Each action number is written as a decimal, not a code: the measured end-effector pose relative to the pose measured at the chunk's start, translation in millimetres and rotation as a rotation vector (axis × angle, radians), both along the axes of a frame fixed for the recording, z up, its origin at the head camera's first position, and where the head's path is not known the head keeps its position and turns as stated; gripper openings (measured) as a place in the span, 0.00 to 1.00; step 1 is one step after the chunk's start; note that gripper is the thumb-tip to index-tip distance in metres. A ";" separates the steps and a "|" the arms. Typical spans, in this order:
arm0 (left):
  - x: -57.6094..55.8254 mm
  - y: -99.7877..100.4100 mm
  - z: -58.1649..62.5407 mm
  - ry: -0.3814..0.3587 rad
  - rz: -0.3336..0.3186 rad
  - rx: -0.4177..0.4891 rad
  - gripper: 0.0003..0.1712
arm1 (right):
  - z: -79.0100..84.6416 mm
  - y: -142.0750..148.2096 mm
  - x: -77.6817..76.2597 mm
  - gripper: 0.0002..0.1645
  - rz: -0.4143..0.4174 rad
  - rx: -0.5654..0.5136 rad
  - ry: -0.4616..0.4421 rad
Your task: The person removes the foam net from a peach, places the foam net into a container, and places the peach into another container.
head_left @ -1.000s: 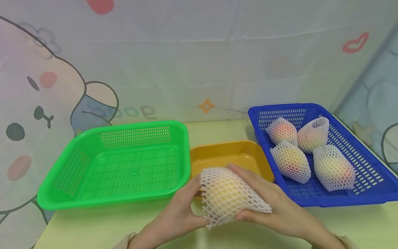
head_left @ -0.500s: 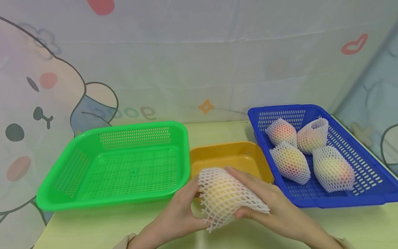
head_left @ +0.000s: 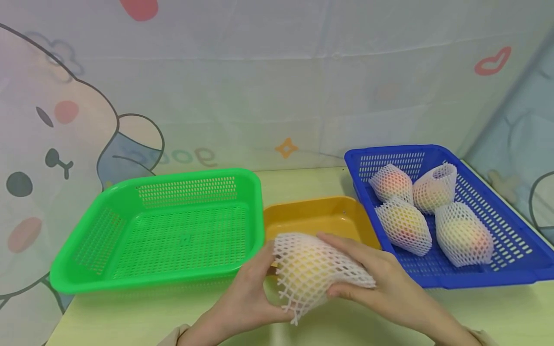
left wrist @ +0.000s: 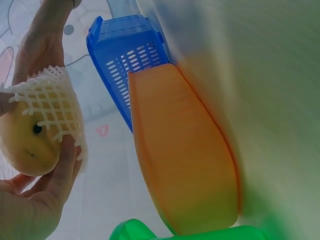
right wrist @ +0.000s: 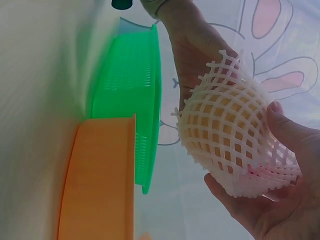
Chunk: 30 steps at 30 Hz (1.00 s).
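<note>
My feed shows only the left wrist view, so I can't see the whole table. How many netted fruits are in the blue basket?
Observer: Four netted fruits lie in the blue basket.
Operator: Is anything in the green basket?
Observer: Nothing shows in the green basket in the head view.
Operator: Does the right hand grip the fruit too?
Observer: Yes. The right hand holds the foam net from the right side, and the left hand holds its other end, above the near rim of the orange tray.
</note>
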<state>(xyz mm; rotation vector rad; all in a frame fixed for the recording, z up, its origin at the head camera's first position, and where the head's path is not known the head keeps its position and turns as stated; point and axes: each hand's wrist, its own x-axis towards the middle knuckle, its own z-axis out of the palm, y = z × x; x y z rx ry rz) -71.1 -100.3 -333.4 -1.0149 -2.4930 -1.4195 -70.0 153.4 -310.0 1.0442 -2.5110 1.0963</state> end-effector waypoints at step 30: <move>-2.9 -1.9 2.6 0.057 0.066 0.000 0.54 | 1.2 2.5 -5.8 0.32 -0.016 -0.102 0.072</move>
